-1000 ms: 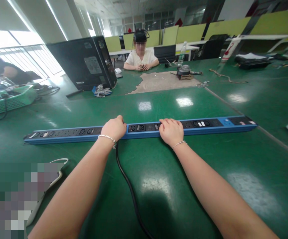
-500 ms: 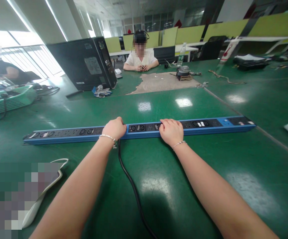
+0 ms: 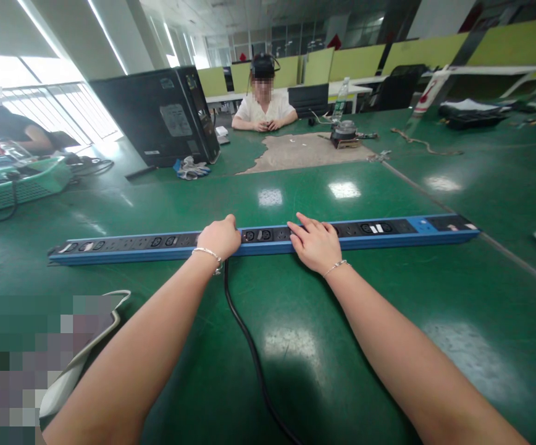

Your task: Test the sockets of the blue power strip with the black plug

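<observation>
Blue-and-black power strip [image 3: 268, 235] lies lengthwise across the middle of the frame, flat on the green table [image 3: 397, 290], its right end slightly higher in view than its left. My left hand [image 3: 220, 238] is on it just left of centre, narrow, fingers curled under and thumb side up. Black cable [image 3: 250, 343] comes out beneath that hand and runs to the bottom edge of the frame. Whether my fingers close on the cable's end or only on the strip, I cannot tell; my knuckles hide it. My right hand [image 3: 318, 246] lies right of centre, wide, fingers spread over the sockets, gripping nothing. Bracelet on each wrist. Upper left: dark computer case [image 3: 147, 117], tilted in view, gloves [image 3: 191, 169] near its foot. Green basket [image 3: 31, 188] at left edge. Top centre: a person in white [image 3: 262, 112], hands together at the table.
</observation>
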The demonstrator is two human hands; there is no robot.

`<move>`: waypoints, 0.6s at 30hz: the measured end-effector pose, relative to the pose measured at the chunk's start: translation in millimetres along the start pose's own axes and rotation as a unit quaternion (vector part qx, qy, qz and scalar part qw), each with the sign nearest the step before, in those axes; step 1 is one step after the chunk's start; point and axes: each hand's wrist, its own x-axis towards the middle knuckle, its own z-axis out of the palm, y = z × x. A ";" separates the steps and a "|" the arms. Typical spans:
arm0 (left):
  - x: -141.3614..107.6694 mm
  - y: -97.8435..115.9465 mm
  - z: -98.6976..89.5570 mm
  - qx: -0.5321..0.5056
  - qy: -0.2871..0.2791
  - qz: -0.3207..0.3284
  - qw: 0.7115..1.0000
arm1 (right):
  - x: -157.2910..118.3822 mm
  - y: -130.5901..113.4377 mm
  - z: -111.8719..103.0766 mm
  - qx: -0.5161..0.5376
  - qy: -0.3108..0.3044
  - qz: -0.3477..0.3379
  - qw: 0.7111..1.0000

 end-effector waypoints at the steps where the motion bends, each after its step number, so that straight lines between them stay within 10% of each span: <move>1: -0.9 0.5 -1.3 -0.005 0.004 0.001 1.000 | -0.9 -0.5 -1.1 0.000 -0.009 -0.016 1.000; 10: -3.1 -33.8 -56.3 -0.037 0.120 -0.032 0.992 | -1.2 -0.5 -1.3 0.006 -0.021 -0.007 1.000; 18: -3.6 -108.8 -26.4 0.039 0.020 -0.078 0.996 | -0.6 0.2 0.7 0.011 -0.014 -0.009 1.000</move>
